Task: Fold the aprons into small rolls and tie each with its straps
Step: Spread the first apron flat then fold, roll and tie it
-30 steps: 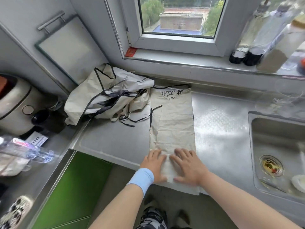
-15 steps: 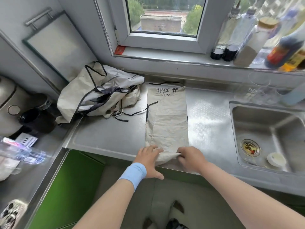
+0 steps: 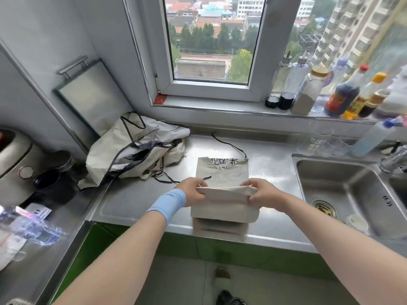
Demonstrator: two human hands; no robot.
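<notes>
Both hands are pinching the apron's point(image 3: 222, 175) near fold: the left hand point(image 3: 193, 192) is gripping one corner and the right hand point(image 3: 262, 193) the other. Their fingers are curling round the cloth, with the tips hiding behind it. They are holding that edge just above the desk point(image 3: 136, 201), and the rest is lying flat toward the window. A black strap point(image 3: 229, 146) is trailing off the far end, and the writing there is too blurry to read. Crumpled aprons point(image 3: 136, 150) are heaping up to the left, and a sink point(image 3: 343, 188) is sitting on the right.
</notes>
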